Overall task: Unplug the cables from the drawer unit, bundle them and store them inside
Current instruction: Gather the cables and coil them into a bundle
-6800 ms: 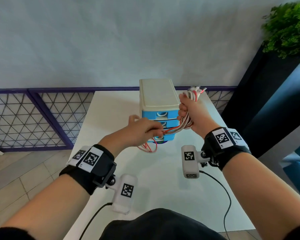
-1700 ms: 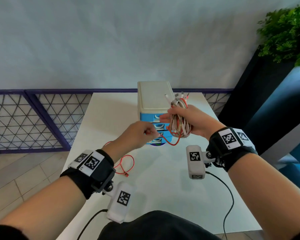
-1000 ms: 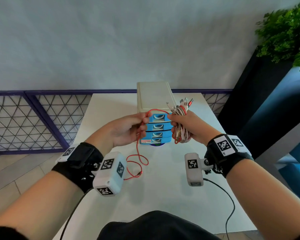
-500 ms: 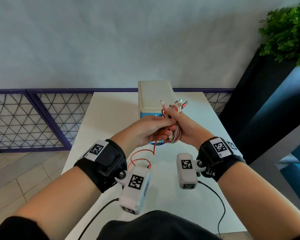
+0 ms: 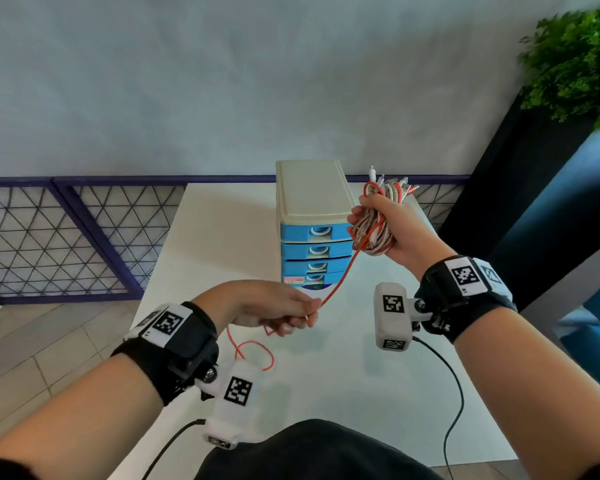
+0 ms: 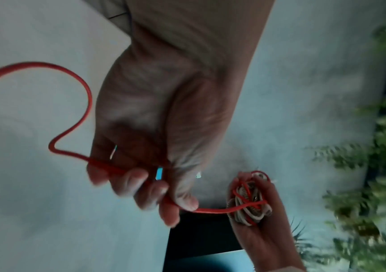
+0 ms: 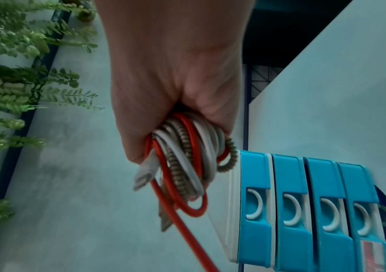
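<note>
A cream drawer unit [image 5: 310, 192] with blue drawers [image 7: 289, 209], all closed, stands at the back of the white table [image 5: 205, 237]. My right hand [image 5: 383, 221] grips a bundle of white, red and coiled cables [image 5: 373, 233] just right of the unit, plug ends sticking up. A red cable [image 5: 338, 277] runs taut from the bundle [image 7: 187, 158] down to my left hand [image 5: 284, 311], which pinches it between thumb and fingers [image 6: 155, 191] in front of the unit. The cable's loose tail [image 5: 253, 348] loops on the table under my left wrist.
A purple-framed mesh railing [image 5: 66, 237] runs behind and left of the table. A green plant [image 5: 575, 60] on a dark planter stands at the right. Black wrist-camera leads [image 5: 454, 393] hang over the table's near edge.
My hands have drawn apart: the left hand pulled the red cable down toward me until it is taut, and the right hand lifted the bundle up and to the right.
</note>
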### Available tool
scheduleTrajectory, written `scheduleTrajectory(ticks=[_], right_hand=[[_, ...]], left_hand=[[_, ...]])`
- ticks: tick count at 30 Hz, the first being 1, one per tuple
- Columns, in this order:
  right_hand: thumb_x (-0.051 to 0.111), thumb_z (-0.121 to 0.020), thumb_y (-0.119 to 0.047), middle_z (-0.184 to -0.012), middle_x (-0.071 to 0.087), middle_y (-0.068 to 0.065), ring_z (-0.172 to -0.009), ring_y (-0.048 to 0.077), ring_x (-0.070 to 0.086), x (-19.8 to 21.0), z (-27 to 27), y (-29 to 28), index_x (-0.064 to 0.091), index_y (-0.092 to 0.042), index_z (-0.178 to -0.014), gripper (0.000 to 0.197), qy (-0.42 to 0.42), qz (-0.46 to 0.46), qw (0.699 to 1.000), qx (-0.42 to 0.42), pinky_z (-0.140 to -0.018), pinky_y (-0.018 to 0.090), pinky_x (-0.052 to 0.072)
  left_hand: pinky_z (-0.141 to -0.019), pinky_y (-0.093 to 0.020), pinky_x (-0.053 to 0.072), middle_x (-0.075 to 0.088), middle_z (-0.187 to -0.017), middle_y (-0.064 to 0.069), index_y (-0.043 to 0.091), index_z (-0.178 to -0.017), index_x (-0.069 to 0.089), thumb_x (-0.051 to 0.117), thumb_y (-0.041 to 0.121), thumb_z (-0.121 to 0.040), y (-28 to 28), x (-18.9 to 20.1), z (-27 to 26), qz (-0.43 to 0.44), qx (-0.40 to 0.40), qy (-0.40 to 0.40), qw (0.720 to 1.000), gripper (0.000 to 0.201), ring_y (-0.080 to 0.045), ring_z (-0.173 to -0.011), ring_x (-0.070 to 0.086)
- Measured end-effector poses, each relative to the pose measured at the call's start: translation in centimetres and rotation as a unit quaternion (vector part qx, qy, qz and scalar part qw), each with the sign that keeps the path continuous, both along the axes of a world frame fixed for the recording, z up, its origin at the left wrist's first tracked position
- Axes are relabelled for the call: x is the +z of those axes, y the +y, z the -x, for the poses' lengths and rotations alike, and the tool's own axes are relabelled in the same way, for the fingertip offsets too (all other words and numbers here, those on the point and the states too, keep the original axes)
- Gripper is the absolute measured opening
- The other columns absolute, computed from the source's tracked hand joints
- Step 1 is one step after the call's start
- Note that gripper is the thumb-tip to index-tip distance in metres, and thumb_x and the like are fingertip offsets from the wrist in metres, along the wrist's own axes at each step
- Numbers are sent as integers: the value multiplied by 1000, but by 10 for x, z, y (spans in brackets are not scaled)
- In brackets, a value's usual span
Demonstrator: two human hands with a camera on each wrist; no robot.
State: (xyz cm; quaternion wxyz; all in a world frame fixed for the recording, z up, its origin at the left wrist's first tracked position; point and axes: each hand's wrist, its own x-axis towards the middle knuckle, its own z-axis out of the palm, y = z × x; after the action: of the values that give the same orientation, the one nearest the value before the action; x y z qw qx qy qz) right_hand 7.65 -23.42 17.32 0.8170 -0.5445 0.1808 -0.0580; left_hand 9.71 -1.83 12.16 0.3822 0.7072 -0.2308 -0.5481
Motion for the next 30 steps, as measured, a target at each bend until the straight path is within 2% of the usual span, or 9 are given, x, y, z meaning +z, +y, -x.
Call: scheduleTrajectory(ticks=[3, 5, 9, 16, 19, 21, 23, 25, 30], right_hand=[[58, -91, -4, -74, 67, 11, -65, 19, 70, 6, 5, 8, 60, -1, -86, 5, 37, 57, 996, 62, -65, 34, 61], [59, -88, -1, -75, 69, 14, -66, 20, 70, 5, 6, 14, 62, 2, -83, 7, 61, 107, 988, 96, -66, 33, 60], [70, -76, -6, -84, 71, 18, -74, 26, 68, -2, 4, 23, 69, 6, -89, 17, 89, 239, 956, 148, -78, 38, 56], [60, -88, -4, -84, 73, 15, -78, 24, 72, 0, 9, 31, 65, 0, -91, 7, 86, 185, 948, 246, -80, 37, 59], [61, -86, -6, -74, 68, 14, -67, 22, 68, -1, 9, 24, 62, -3, -78, 9, 92, 223, 946, 217, -74, 36, 59], [62, -86, -8, -71, 64, 14, -60, 22, 64, -5, 8, 14, 59, -6, -69, 17, 102, 225, 958, 142, -76, 39, 57], [63, -87, -9, -69, 61, 13, -58, 22, 61, -12, 8, 4, 58, -7, -70, 18, 101, 194, 972, 88, -84, 45, 54], [64, -88, -10, -67, 59, 9, -57, 19, 61, -18, 8, 0, 58, -7, -77, 13, 97, 166, 979, 68, -87, 49, 53], [68, -88, -19, -74, 66, 10, -68, 22, 67, -23, 5, 20, 63, -8, -86, 12, 62, 116, 987, 88, -78, 40, 56]], left_hand=[[-56, -20, 32, 48, -65, 9, 23, -74, 64, 55, 40, -93, -7, 2, -13, -59, 19, -282, 957, 27, -9, -60, 43], [-54, -18, 32, 52, -66, 8, 19, -76, 65, 62, 36, -88, -16, 8, -19, -38, 103, -381, 918, 22, -10, -63, 47], [-51, -14, 31, 57, -70, 7, 19, -78, 62, 64, 32, -88, -29, 21, -24, 45, 184, -460, 867, 17, -12, -66, 50], [-50, -6, 34, 57, -67, 2, 13, -74, 62, 66, 34, -84, -27, 29, -29, 72, 207, -514, 829, 24, -3, -57, 47], [-51, -15, 36, 55, -56, -2, 9, -66, 58, 53, 53, -88, -22, 32, -32, 8, 233, -410, 882, 49, -12, -50, 44], [-52, -24, 38, 43, -46, 5, 15, -64, 52, 44, 50, -94, -13, 34, -34, 44, 299, -193, 934, 47, -12, -42, 37], [-49, -22, 38, 35, -46, 10, 19, -70, 50, 40, 40, -99, -2, 36, -35, 121, 341, 39, 931, 37, -9, -39, 31], [-48, -19, 45, 41, -53, 9, 18, -81, 56, 39, 30, -101, 4, 37, -34, 193, 342, 169, 904, 29, -7, -41, 37], [-55, -18, 54, 59, -63, 10, 17, -91, 64, 50, 24, -96, -19, 45, -15, 235, 314, 152, 907, 16, -4, -49, 52]])
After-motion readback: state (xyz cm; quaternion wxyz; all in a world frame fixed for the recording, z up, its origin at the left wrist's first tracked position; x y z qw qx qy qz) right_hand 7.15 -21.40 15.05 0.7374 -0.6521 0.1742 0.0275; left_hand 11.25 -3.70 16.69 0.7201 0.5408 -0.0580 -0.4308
